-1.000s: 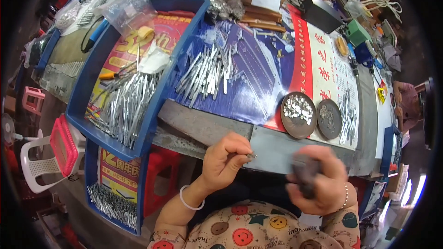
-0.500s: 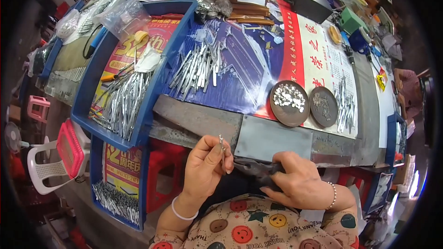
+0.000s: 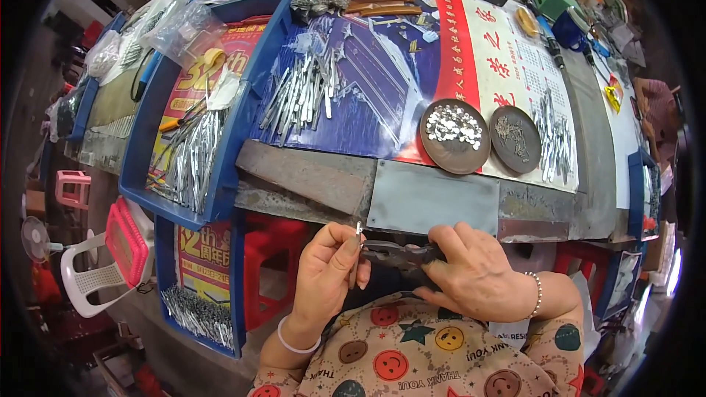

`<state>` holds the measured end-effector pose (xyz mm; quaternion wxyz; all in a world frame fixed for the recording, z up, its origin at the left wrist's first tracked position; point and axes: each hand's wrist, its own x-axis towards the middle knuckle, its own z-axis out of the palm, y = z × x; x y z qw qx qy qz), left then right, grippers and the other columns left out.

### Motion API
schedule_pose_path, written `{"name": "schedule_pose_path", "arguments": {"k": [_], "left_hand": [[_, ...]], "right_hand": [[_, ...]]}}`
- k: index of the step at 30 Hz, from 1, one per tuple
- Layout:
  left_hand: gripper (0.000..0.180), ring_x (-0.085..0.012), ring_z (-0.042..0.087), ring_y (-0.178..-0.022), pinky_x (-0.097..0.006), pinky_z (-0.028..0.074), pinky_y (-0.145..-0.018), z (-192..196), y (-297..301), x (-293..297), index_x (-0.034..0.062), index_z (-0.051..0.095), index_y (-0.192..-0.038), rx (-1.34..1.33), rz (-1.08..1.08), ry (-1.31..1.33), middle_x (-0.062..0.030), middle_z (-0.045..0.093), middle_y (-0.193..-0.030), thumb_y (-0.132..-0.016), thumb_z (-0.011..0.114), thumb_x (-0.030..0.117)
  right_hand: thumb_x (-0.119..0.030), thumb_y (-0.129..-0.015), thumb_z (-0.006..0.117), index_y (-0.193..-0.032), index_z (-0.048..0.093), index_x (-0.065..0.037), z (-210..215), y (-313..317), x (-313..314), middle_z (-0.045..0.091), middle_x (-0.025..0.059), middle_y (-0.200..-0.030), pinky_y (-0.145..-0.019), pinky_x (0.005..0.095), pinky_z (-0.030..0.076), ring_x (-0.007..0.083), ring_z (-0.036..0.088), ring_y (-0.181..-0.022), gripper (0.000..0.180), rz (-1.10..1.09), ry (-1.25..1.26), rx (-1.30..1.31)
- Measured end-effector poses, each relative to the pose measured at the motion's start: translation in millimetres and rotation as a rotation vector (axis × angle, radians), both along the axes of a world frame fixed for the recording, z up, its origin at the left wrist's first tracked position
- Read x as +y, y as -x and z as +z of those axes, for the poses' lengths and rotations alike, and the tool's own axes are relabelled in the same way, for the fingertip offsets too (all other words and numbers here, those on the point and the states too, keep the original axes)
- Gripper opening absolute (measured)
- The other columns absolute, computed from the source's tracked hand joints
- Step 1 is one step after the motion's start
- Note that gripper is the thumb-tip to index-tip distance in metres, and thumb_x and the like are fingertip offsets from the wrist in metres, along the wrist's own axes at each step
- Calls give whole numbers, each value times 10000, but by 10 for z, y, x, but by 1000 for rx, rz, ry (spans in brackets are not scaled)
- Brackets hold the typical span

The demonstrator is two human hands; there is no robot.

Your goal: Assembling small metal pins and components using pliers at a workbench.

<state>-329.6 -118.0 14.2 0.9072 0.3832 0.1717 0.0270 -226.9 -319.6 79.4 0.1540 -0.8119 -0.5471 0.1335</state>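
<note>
The left hand [image 3: 323, 276] is pinched shut on a small thin metal piece [image 3: 357, 234] that stands up between its thumb and first fingers [image 3: 346, 246]. The right hand [image 3: 474, 276] is wrapped tight around dark pliers [image 3: 397, 254], whose nose points left at the metal piece. Both hands are low in front of the bench [image 3: 434, 195], just under its grey metal edge.

On the bench sit two round brown dishes. The bigger dish [image 3: 454, 136] has small shiny bits in it, and the smaller dish [image 3: 515, 140] is just beside it. A pile of silver metal strips [image 3: 301, 95] lies on a blue sheet. To the left, a blue tray [image 3: 158, 147] holds more silver strips.
</note>
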Motion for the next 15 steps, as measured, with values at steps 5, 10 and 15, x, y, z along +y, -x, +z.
{"name": "schedule_pose_path", "arguments": {"k": [5, 10, 15], "left_hand": [[103, -95, 527, -588, -231, 446, -528, -25, -35, 4, 34, 543, -981, -7, -4, -108, -20, 545, -764, -992, 557, 135], [92, -79, 532, -614, -206, 444, -544, -74, -82, -1, 20, 533, -978, 2, 5, -214, -18, 548, -797, -985, 564, 106], [90, -81, 533, -631, -208, 445, -547, -131, -49, 62, 17, 530, -983, -6, 23, -282, -26, 554, -809, -984, 564, 101]], "right_hand": [[-312, -687, 785, -763, 673, -58, -40, 0, 12, 477, 115, -1025, -688, 350, 439, 259, 490, -849, 288, -8, 32, -19], [-276, -754, 756, -776, 667, -25, -19, -10, 60, 495, 122, -995, -664, 364, 464, 269, 517, -836, 267, -52, 111, 197], [-360, -815, 732, -822, 668, 28, -105, -263, 63, 525, 184, -1018, -689, 339, 512, 286, 594, -831, 394, -27, 145, 1112]]}}
